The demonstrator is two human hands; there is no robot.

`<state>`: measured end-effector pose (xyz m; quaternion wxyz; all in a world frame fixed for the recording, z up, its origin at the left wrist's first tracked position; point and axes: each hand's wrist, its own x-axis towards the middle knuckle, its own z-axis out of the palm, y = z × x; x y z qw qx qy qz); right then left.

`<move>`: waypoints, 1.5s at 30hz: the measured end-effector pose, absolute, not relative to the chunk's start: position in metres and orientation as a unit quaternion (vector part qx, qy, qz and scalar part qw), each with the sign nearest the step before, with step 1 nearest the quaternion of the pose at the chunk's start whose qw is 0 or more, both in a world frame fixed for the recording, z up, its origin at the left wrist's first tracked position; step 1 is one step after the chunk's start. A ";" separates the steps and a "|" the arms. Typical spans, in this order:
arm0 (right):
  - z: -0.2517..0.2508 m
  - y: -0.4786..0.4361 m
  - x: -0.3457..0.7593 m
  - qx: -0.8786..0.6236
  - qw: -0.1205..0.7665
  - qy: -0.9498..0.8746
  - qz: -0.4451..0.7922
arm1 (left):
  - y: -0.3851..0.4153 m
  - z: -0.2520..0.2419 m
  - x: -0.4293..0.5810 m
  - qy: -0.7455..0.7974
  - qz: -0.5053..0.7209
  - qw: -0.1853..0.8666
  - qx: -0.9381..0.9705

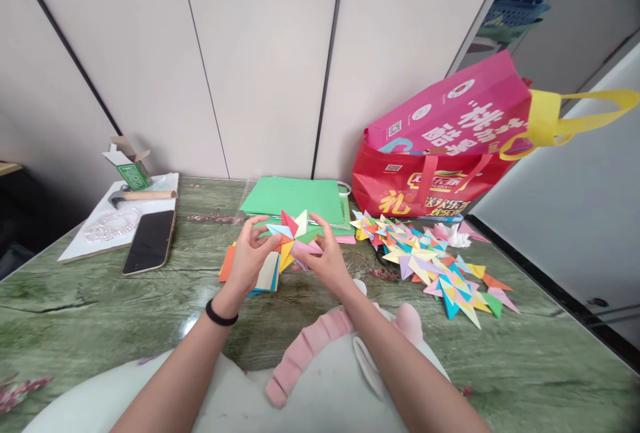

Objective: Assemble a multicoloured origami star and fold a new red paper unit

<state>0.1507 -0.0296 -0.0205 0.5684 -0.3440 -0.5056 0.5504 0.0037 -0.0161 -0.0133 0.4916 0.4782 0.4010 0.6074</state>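
Note:
Between my hands is a multicoloured folded paper star (286, 246) with red, pale yellow, blue, orange, yellow and lilac points, lifted above the table. My left hand (251, 246) pinches its left side, fingers curled behind it. On the right side my right hand (323, 253) grips the lilac point between thumb and fingers. Below the left hand lie coloured paper squares (267, 273) in orange, cream and blue. Behind the star rests a stack of green paper (295, 194). A heap of finished paper stars (425, 253) spreads to the right of my right hand.
A red gift bag (390, 183) with a pink box stands at back right. At left, a phone (150, 241), hammer (145, 196), beads (111, 225) and small green box (131, 169) lie on or around a white board. A plush toy (320, 379) sits under my forearms.

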 end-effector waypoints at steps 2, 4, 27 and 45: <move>-0.019 -0.030 0.152 -0.337 0.563 -0.509 0.557 | -0.016 -0.012 0.003 0.399 0.595 0.483 0.504; -0.019 -0.030 0.152 -0.336 0.555 -0.516 0.559 | -0.016 -0.011 0.002 0.414 0.571 0.477 0.524; -0.024 -0.025 0.156 -0.394 0.536 -0.539 0.517 | -0.019 -0.008 0.000 0.412 0.510 0.521 0.546; -0.023 -0.026 0.157 -0.383 0.505 -0.553 0.541 | -0.015 -0.016 -0.001 0.483 0.516 0.444 0.551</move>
